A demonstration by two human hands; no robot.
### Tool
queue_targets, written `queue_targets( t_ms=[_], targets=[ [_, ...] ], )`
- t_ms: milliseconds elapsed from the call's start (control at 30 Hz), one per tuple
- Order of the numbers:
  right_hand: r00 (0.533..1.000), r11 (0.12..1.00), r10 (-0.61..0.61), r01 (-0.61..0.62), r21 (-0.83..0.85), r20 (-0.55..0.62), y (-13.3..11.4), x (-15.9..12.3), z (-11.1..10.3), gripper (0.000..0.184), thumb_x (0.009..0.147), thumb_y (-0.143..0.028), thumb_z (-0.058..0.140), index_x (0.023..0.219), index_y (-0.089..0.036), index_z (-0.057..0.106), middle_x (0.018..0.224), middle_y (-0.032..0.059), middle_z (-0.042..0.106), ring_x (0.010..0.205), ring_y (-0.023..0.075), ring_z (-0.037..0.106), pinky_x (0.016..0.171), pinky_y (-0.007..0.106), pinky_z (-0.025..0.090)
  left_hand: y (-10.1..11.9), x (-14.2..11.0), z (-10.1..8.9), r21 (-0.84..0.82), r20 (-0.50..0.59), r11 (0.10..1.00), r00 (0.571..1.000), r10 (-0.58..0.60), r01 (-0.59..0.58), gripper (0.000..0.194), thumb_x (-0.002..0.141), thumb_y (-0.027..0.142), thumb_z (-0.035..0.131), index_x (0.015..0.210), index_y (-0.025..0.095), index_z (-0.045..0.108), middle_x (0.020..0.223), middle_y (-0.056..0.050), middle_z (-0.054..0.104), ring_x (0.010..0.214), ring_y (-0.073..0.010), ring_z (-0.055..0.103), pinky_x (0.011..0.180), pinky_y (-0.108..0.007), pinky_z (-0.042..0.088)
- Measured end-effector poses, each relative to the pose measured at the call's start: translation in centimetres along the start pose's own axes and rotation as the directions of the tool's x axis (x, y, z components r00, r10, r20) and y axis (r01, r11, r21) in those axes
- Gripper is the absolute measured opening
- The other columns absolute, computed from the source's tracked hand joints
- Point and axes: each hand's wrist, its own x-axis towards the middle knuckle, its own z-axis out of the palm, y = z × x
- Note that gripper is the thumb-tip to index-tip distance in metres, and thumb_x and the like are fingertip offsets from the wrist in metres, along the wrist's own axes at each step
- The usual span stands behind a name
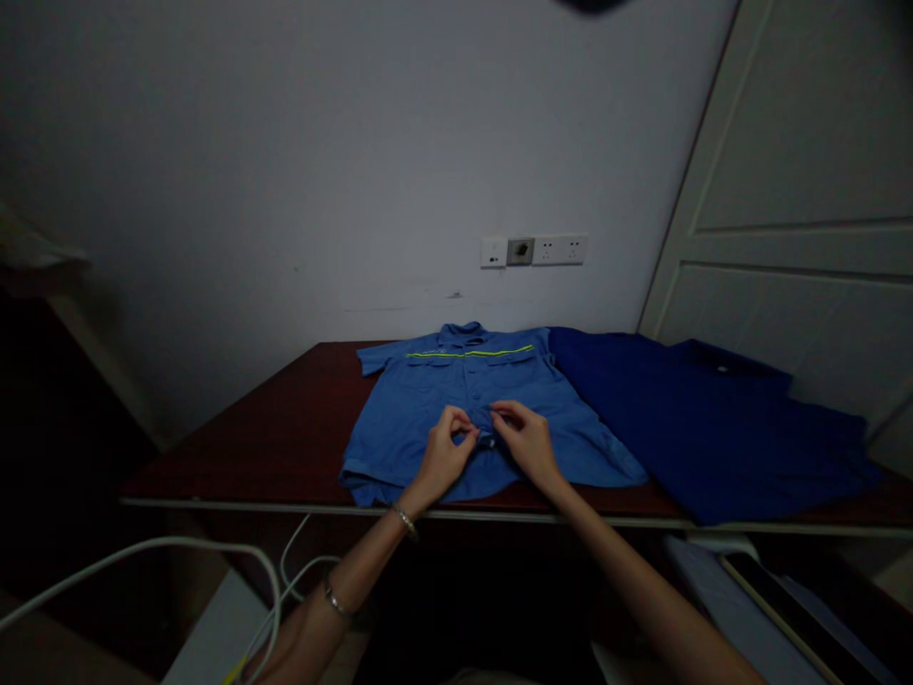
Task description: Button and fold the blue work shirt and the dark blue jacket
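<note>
A blue short-sleeved work shirt [406, 409] with a yellow-green stripe across its chest lies face up on a dark red table [271, 428], collar toward the wall. Both hands are at its front placket, low on the shirt. My left hand [449, 447] pinches the fabric at the front edge between thumb and forefinger. Opposite it, my right hand [526, 440] pinches the other side of the opening, fingertips close to the left ones. The cloth is slightly raised between them. Any button under the fingertips is too small to make out.
A darker blue garment [685, 428] is spread at the right, partly hanging over the table's front edge. Sockets [560, 249] sit on the wall behind. A white cable [178, 542] loops at the lower left. A panelled door [799, 238] stands at the right.
</note>
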Motion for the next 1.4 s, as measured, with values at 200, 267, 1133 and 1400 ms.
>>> queue_targets(
  t_ms=[200, 267, 1133, 1400],
  targets=[
    [0.997, 0.998, 0.011, -0.016, 0.059, 0.080, -0.4, -0.3, -0.2, 0.020, 0.072, -0.030, 0.056, 0.085, -0.017, 0.065, 0.083, 0.0062, 0.067, 0.077, 0.0184, 0.062, 0.070, 0.029, 0.048, 0.5, -0.1, 0.1, 0.029, -0.030, 1.000, 1.000, -0.002, 0.002, 0.011, 0.076, 0.019, 0.051, 0.078, 0.018, 0.040, 0.071, 0.003, 0.052, 0.069, -0.0091, 0.055, 0.067, -0.020, 0.041],
    [0.992, 0.990, 0.038, -0.053, 0.130, 0.116, -0.5, -0.5, -0.3, 0.020, 0.071, -0.030, 0.058, 0.085, -0.017, 0.064, 0.083, 0.0061, 0.067, 0.077, 0.0180, 0.062, 0.071, 0.029, 0.049, 0.6, -0.1, 0.2, 0.031, -0.049, 0.999, 0.999, 0.009, -0.008, 0.010, 0.076, 0.018, 0.051, 0.076, 0.018, 0.040, 0.070, 0.003, 0.051, 0.068, -0.0087, 0.053, 0.066, -0.020, 0.041],
    [0.990, 0.981, 0.125, -0.134, 0.141, 0.071, 0.3, -0.6, -0.1, 0.018, 0.066, -0.028, 0.061, 0.080, -0.016, 0.063, 0.078, 0.0047, 0.067, 0.074, 0.0174, 0.062, 0.071, 0.030, 0.050, 0.3, -0.3, 0.4, 0.088, -0.033, 0.995, 0.999, -0.043, 0.046, 0.003, 0.070, 0.017, 0.057, 0.072, 0.015, 0.057, 0.073, -0.001, 0.061, 0.072, -0.0129, 0.056, 0.072, -0.025, 0.044],
    [0.988, 0.975, 0.155, -0.156, 0.156, 0.016, 0.7, -0.3, -0.1, 0.017, 0.065, -0.027, 0.061, 0.077, -0.016, 0.063, 0.076, 0.0046, 0.066, 0.072, 0.0168, 0.062, 0.070, 0.029, 0.050, 0.2, -0.5, -1.4, 0.267, 0.331, 0.953, 0.942, 0.047, -0.141, 0.014, 0.071, 0.026, 0.064, 0.082, 0.019, 0.068, 0.085, -0.004, 0.066, 0.085, -0.0167, 0.056, 0.081, -0.029, 0.040]
  ],
)
